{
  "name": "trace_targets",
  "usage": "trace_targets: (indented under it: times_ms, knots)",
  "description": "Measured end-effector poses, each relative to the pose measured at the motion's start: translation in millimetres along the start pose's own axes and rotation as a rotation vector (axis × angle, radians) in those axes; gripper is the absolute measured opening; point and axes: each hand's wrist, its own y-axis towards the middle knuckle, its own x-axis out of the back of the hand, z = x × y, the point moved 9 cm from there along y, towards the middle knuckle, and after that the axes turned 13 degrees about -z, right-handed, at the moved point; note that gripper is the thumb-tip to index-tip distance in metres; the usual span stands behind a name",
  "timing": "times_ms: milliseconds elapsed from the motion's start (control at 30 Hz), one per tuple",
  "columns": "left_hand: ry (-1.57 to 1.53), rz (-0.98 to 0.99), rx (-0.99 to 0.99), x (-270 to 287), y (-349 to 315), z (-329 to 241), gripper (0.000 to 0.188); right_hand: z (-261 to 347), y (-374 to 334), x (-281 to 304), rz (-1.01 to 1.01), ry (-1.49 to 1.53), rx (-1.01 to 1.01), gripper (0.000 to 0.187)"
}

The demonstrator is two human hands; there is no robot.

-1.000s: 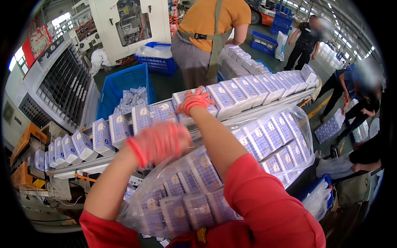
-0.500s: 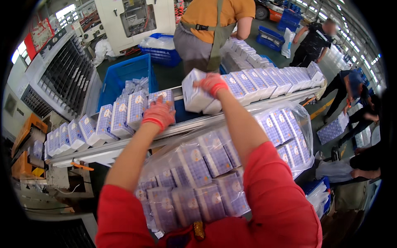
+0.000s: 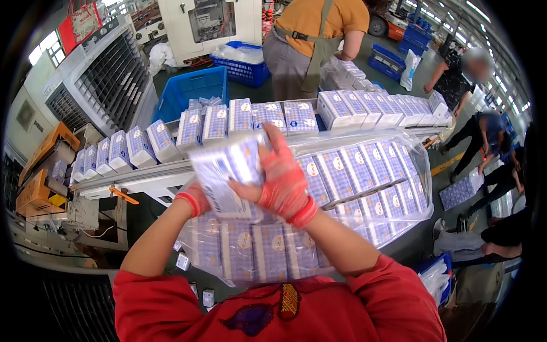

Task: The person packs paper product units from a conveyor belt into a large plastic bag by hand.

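Note:
A purple-and-white checked tissue pack (image 3: 223,174) is held tilted above the near side of the conveyor. My right hand (image 3: 285,185), in a red-and-white glove, grips its right side, thumb across the front. My left hand (image 3: 195,199), gloved alike, is at the pack's lower left edge; its fingers are hidden behind the pack. Beneath my arms a clear plastic bag (image 3: 420,214) holds rows of similar packs (image 3: 353,165). More packs stand in a row along the conveyor (image 3: 142,178), and two lie face up (image 3: 301,115) beyond my right hand.
A blue crate (image 3: 191,85) with small packs stands behind the conveyor. Across from me a person in an orange shirt (image 3: 319,23) faces away, beside more packs. Other people work at the right. An orange lever (image 3: 123,195) sticks out below the conveyor's near edge.
My hands have come back from the conveyor toward me, and a pack is now between them. Two packs now lie flat where the belt showed a gap. The whole view has shifted slightly.

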Motion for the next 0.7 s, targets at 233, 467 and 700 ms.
trace_targets:
  times_ms: [233,467,700]
  knots:
    - [-1.172,0.163,0.887,18,-27,-11,0.037,-25,-39,-24,0.335,-0.548,-0.344,0.06]
    - [-0.325,-0.489,0.283,61,2,-13,0.067,-36,-40,-45,0.543,-0.76,-0.377,0.053]
    - [-0.06,-0.212,0.396,51,-43,-49,0.045,-32,-40,-78,0.837,-0.892,-0.1,0.039]
